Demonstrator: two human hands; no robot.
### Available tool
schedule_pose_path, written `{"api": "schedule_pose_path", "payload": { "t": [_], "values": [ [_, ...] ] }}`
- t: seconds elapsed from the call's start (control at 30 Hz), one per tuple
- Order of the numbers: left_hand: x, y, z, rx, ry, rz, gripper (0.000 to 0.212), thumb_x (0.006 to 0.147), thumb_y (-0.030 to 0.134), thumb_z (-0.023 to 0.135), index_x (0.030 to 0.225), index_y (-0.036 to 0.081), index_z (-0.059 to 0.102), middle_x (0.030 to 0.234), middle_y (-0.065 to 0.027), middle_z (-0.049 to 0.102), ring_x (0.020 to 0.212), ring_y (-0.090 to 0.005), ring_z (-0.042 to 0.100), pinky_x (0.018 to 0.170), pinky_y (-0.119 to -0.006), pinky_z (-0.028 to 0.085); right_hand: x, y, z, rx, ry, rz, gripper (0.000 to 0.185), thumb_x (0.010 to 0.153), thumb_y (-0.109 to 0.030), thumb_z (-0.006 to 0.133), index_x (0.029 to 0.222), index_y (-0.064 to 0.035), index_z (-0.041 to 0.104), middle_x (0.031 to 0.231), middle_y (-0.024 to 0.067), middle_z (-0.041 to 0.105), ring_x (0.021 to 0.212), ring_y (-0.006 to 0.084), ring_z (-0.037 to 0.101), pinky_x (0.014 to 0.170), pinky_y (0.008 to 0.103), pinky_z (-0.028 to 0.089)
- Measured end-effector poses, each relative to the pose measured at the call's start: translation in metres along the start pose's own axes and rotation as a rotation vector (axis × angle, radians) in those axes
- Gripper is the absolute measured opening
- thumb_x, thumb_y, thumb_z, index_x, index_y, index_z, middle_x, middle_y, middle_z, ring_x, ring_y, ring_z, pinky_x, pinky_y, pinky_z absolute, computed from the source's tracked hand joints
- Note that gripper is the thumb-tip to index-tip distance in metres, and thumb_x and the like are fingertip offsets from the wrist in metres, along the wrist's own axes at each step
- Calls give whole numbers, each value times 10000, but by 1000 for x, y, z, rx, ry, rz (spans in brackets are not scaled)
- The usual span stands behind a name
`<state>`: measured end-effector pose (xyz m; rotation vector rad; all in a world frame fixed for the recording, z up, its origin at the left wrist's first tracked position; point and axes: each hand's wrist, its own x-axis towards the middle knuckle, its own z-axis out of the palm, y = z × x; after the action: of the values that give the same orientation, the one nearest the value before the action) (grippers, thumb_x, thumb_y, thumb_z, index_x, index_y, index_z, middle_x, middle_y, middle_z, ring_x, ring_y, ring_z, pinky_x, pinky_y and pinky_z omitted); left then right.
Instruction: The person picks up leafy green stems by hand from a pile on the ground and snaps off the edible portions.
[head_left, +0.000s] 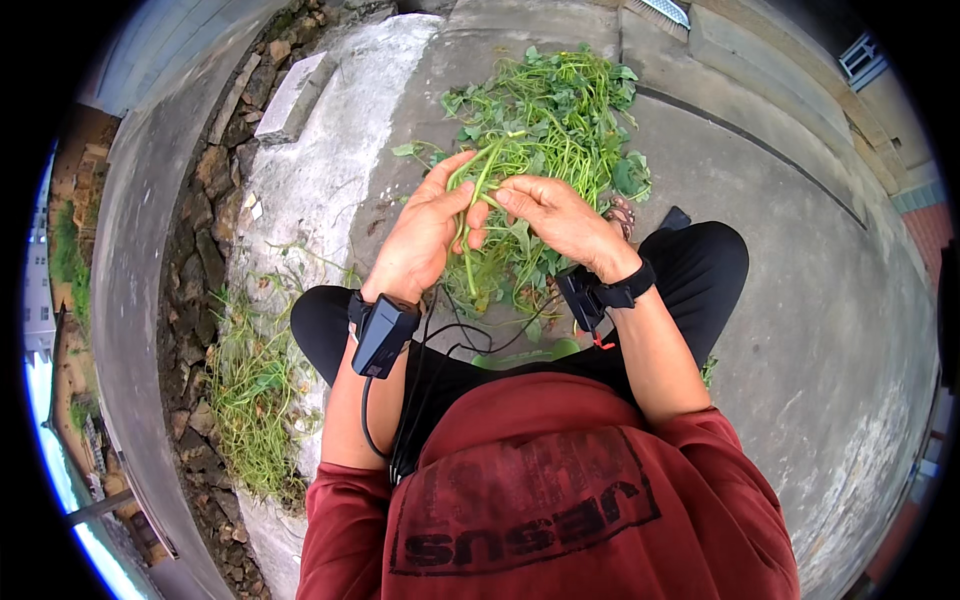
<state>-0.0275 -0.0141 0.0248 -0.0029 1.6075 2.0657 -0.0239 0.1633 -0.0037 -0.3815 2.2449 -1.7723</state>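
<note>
My left hand (427, 225) grips a small bunch of green leafy-vegetable stems (486, 169) between thumb and fingers. The stems run from above the fingertips down past the palm. Close on its right, my right hand (551, 217) pinches part of a stem between thumb and forefinger. Both hands meet in front of my knees. Beyond and beneath them, a large heap of green vines with leaves (566, 120) lies on the concrete ground. The fingers partly hide the lower part of this heap.
A second pile of thin stems (255, 397) lies at the left, beside a rough stone border (202, 255). A pale block (296, 97) rests further up there. Cables (457, 337) hang between my wrist devices. Under me is a green seat edge (525, 358). A brush (664, 15) lies at the top.
</note>
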Motion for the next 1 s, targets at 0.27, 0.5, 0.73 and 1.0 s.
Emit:
{"api": "schedule_pose_path", "payload": {
  "t": [0.27,0.5,0.73,1.0],
  "values": [
    [-11,15,-16,-439,-89,-120,334,921,138,440,1240,58,377,613,14,375,456,-80,321,426,-201,269,15,72,-37,-621,498,116,306,875,-340,454,871,-88,626,767,121,619,749,337,580,666,409,442],
    [-9,25,-34,-547,-41,54,362,914,128,449,1262,71,368,731,-23,445,580,-128,422,523,-237,366,-12,67,-31,446,454,122,157,882,-182,471,936,-69,566,785,40,623,568,77,484,523,213,382],
    [9,0,-29,-514,53,71,434,902,109,474,1298,63,302,848,-58,510,726,-173,500,630,-261,400,-21,3,42,466,-251,9,223,873,-202,512,1032,-79,610,734,-52,546,522,19,363,472,173,299],
    [7,-13,-41,-408,179,80,632,871,78,518,1371,80,132,971,-126,606,843,-205,567,664,-293,380,-26,-6,10,481,-200,-10,404,872,-344,473,1042,1,597,727,-18,565,516,18,300,469,182,220]
  ]
}}
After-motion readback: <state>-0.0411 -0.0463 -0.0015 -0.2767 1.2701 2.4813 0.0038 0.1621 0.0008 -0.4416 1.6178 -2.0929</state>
